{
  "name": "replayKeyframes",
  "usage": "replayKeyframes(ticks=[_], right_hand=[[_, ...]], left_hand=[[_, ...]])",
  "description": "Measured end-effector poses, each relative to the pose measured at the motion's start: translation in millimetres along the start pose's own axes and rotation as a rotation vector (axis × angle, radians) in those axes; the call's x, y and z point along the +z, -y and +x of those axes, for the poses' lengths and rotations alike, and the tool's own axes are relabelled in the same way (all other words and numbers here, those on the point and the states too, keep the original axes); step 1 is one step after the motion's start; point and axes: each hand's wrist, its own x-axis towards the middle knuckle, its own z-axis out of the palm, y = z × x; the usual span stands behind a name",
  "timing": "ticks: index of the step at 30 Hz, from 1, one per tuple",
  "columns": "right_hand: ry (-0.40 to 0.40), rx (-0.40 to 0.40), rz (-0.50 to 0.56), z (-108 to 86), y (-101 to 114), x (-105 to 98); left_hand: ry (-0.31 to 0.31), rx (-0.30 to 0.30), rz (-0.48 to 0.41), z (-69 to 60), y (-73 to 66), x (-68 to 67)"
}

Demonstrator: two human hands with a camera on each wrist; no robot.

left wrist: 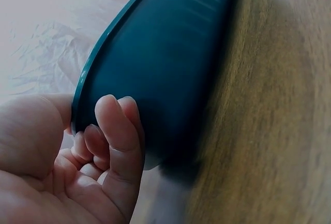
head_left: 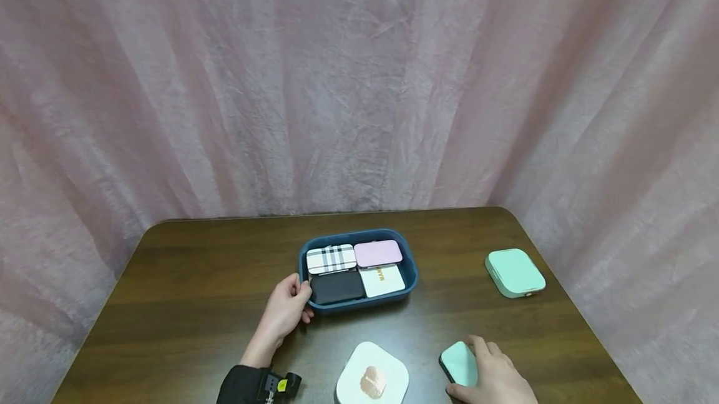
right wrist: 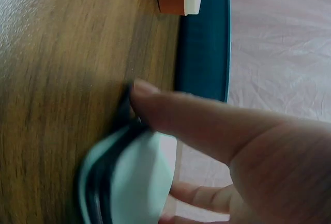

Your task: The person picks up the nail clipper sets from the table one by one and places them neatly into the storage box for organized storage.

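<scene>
My left hand (head_left: 285, 305) grips the left end of a dark blue basket (head_left: 359, 308), thumb over the rim, other fingers curled against the outer wall (left wrist: 170, 69). Inside lie a plaid case (head_left: 331, 258), a pink case (head_left: 378, 253), a black case (head_left: 337, 287) and a white case with gold lettering (head_left: 382, 280). Nearer the front right, my right hand (head_left: 497, 376) holds a small mint-green case (head_left: 460, 363) by its edges, thumb on the near side and fingers on the far side. In the right wrist view, that mint case (right wrist: 142, 177) shows a dark band along its side.
A white rounded-square case (head_left: 372, 379) with a beige patch sits in front of the basket, between the hands. Toward the table's right edge lies a larger mint-green case (head_left: 515, 273). Pink curtains (head_left: 359, 79) hang behind the wooden table (head_left: 213, 266).
</scene>
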Motion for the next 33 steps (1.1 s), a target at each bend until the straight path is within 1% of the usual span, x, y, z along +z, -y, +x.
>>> replayKeyframes(ticks=[2, 3, 9, 15, 22, 26, 30, 33], right_hand=[[-0.025, -0.017, -0.006, 0.9, -0.8, 0.4], [-0.025, -0.02, -0.006, 1.2, -1.4, 0.3], [0.002, -0.02, -0.001, 1.1, -3.0, -0.9], [-0.005, -0.031, -0.014, 3.3, -4.2, 1.3], [0.012, -0.015, -0.024, 7.8, -6.2, 2.0], [0.014, -0.031, -0.021, 8.9, -6.8, 0.8], [0.047, -0.037, -0.01, 9.2, -6.2, -2.4], [0.079, -0.033, 0.005, 9.9, -5.8, -4.5]], left_hand=[[0.001, -0.001, -0.002, 0.2, 0.2, -0.5], [0.001, -0.004, -0.001, 0.6, 0.3, -0.5], [0.006, -0.013, 0.003, 0.5, -0.6, 0.1], [0.011, -0.018, 0.005, 1.6, -0.3, -1.4], [0.031, -0.019, 0.001, 1.9, 0.0, -2.4], [0.032, -0.012, 0.009, 1.8, -0.6, -3.2], [0.037, -0.007, 0.035, 2.1, -3.0, -3.9], [0.041, -0.017, 0.051, 2.6, -5.1, -5.1]])
